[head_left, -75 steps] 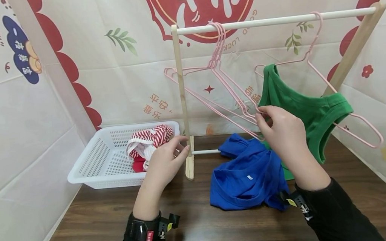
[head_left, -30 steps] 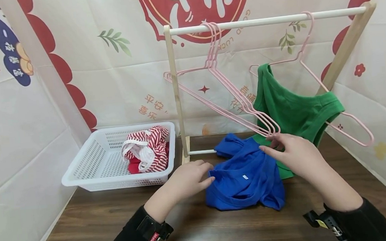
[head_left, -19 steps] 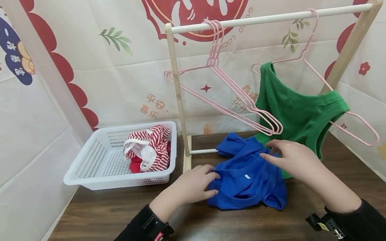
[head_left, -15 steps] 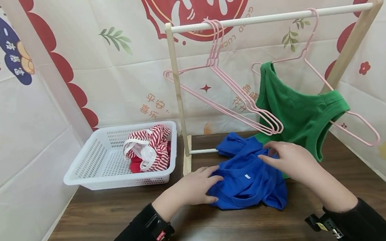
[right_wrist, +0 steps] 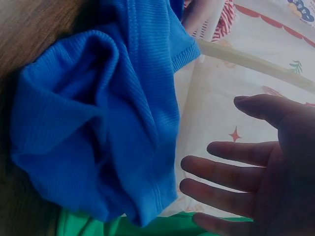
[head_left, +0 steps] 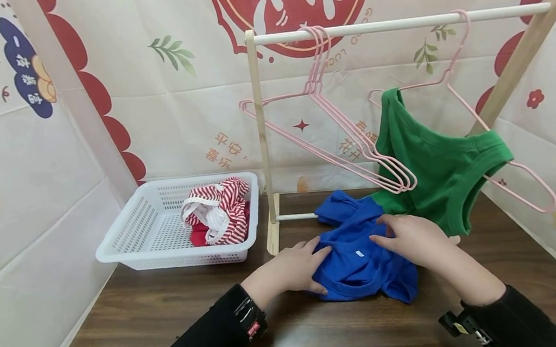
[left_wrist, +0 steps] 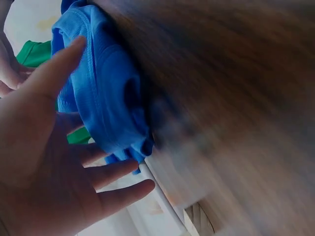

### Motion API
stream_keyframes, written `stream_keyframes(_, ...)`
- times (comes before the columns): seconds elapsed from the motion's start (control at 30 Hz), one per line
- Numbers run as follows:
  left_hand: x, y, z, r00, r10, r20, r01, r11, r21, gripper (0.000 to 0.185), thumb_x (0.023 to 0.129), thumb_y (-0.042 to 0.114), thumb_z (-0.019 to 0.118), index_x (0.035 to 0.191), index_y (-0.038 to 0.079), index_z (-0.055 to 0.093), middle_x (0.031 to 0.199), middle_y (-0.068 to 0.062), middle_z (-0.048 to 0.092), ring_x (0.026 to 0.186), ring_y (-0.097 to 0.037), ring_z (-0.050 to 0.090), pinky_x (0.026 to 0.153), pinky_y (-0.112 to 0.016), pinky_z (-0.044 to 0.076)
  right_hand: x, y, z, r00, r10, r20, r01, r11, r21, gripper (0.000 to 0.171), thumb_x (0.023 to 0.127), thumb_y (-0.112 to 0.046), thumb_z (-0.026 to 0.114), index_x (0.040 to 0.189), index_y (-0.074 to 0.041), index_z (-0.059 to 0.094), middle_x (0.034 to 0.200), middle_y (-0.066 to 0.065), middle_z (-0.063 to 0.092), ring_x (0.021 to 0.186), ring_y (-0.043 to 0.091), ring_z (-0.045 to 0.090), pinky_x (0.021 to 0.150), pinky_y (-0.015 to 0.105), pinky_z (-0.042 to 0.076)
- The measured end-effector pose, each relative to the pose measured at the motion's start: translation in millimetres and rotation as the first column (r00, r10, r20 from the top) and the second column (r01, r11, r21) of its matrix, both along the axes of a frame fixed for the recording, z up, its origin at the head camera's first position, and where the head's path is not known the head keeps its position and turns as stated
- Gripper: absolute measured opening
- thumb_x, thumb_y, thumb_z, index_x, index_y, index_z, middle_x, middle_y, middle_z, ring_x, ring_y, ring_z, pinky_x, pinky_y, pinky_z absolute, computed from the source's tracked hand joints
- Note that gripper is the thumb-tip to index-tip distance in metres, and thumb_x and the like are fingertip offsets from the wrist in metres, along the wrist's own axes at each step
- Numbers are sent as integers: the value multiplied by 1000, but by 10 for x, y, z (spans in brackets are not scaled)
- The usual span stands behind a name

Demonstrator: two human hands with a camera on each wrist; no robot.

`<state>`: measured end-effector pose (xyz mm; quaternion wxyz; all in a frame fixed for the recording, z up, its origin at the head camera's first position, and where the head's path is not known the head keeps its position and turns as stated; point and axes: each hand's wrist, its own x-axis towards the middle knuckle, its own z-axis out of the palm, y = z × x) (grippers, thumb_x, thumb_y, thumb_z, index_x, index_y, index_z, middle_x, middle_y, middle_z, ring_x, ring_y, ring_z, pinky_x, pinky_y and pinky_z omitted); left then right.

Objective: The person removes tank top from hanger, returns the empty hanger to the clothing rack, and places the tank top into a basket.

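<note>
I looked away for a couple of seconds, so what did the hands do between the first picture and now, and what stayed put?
The right hand let go of the empty pink hangers and came down onto the blue garment. The left hand moved from the rack post to the garment's left edge. Both hands are open. The green top, white basket and striped clothes stayed as they were.

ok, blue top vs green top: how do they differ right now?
The blue top lies crumpled on the table; the green top hangs on a pink hanger from the rail. Both hands, left and right, rest on the blue top; neither touches the green one. Blue is bunched, green hangs spread out. Both look like ribbed knit.
</note>
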<state>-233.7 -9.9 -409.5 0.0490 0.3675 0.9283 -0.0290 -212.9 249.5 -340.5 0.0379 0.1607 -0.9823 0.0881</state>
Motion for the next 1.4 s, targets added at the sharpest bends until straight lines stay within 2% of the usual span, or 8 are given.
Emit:
stream_keyframes(0.1,-20,87,-8,1000,22,-15,-22,999,-30,92,78,66,67,152,22,35,155,-9,33,134,-27,41,97,-44,46,-5,-13,-30,1000,23,7,-23,1000,3,46,90,-39,66,117,-1,65,80,-3,62,70,13,57,60,36,49)
stream_keyframes(0.4,-87,239,-37,999,53,-10,-53,996,-66,85,79,63,69,148,21,41,151,-8,39,130,-29,46,96,-42,47,-37,-35,-116,998,59,-20,-58,998,37,48,89,-38,69,118,0,65,112,17,65,102,35,62,82,51,51)
stream_keyframes(0.6,-142,262,-6,999,6,-36,-8,998,-61,67,85,55,68,138,18,51,135,-8,54,117,-27,54,94,-36,47,-42,-16,-119,997,72,-33,-70,996,60,51,88,-38,71,120,0,64,112,17,64,102,35,61,82,51,50)
stream_keyframes(0.77,-154,279,51,998,-36,-44,33,998,-54,48,89,38,71,129,15,57,119,-9,60,102,-22,61,85,-31,50,-26,8,-78,996,83,-35,-81,995,63,52,87,-38,71,121,0,63,110,16,64,100,34,61,82,51,50)
stream_keyframes(0.93,-141,282,93,1000,-22,-3,22,999,-46,40,90,30,72,126,16,59,114,-7,62,94,-17,62,75,-30,53,-6,38,-38,996,79,-42,-77,995,59,51,88,-38,70,121,1,63,106,14,64,97,33,61,80,51,51)
stream_keyframes(1.07,-120,261,115,999,6,-43,-8,999,-48,40,89,38,71,123,20,61,107,-1,65,88,-14,61,67,-33,52,6,54,-17,997,66,-45,-64,996,55,51,89,-38,69,122,1,63,110,16,64,102,36,60,84,53,49)
stream_keyframes(1.27,-62,159,214,995,79,-59,-73,993,89,34,87,41,67,113,20,65,93,2,66,78,-12,59,59,-31,48,26,68,-6,997,62,-43,-60,997,50,52,90,-39,67,123,1,62,111,17,63,104,37,59,85,54,48)
stream_keyframes(1.4,-38,39,345,989,137,-48,-121,959,258,23,85,38,66,96,18,62,79,5,61,72,-13,57,59,-30,46,45,66,12,998,61,-35,-60,997,38,51,91,-39,66,123,1,62,112,17,63,104,37,59,86,54,48)
